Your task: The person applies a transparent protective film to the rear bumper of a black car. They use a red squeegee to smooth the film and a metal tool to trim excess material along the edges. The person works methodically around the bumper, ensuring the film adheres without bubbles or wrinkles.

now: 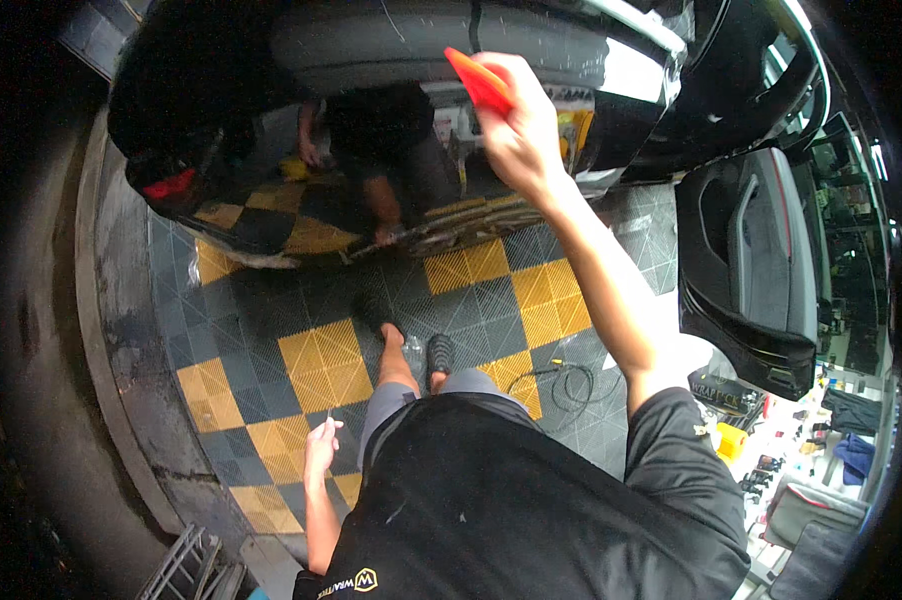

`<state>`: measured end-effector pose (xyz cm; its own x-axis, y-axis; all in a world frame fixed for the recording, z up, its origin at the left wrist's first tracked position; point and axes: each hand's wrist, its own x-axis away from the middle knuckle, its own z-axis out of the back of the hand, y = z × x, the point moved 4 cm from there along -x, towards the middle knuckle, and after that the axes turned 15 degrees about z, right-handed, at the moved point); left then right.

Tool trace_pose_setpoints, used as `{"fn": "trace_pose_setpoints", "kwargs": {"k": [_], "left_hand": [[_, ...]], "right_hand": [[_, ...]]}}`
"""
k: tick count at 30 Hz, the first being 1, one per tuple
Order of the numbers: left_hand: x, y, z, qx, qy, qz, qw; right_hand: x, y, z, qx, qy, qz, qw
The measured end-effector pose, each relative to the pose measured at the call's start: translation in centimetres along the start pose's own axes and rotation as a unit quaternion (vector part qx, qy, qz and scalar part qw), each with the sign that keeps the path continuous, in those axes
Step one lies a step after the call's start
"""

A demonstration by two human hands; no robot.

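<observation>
Here, your right hand (516, 135) clamps an orange plastic squeegee (478, 80) against the glossy black car panel (371, 45) at twelve o'clock; your left hand (321, 450) hangs loosely closed. Tilting its corner risks scratching.

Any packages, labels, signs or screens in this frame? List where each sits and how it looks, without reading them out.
Shirt logo: lower hem of the person's black shirt, small yellow emblem with yellow lettering.
Yellow box: lower right, on the pale floor among small items, blocky, bright yellow.
Dark printed box or bag: just above the yellow box, black with pale lettering.
No screens or signs visible.
</observation>
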<state>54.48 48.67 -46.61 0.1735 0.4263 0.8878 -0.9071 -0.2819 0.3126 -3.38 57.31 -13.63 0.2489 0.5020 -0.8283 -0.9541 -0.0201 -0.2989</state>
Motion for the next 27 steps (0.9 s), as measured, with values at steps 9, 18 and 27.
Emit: {"fn": "trace_pose_setpoints", "kwargs": {"k": [9,18,27], "left_hand": [[6.4,-0.1,-2.3,-0.049,0.009,-0.005,0.999],[6.8,5.0,-4.9,-0.068,-0.052,-0.053,0.995],[3.4,2.5,-4.7,-0.118,-0.119,-0.026,0.985]], "right_hand": [[42.7,-4.3,3.9,-0.217,0.179,-0.693,0.663],[51.7,-10.3,2.8,-0.326,0.282,-0.781,0.453],[32.7,8.5,6.6,0.195,0.087,-0.249,0.945]]}}
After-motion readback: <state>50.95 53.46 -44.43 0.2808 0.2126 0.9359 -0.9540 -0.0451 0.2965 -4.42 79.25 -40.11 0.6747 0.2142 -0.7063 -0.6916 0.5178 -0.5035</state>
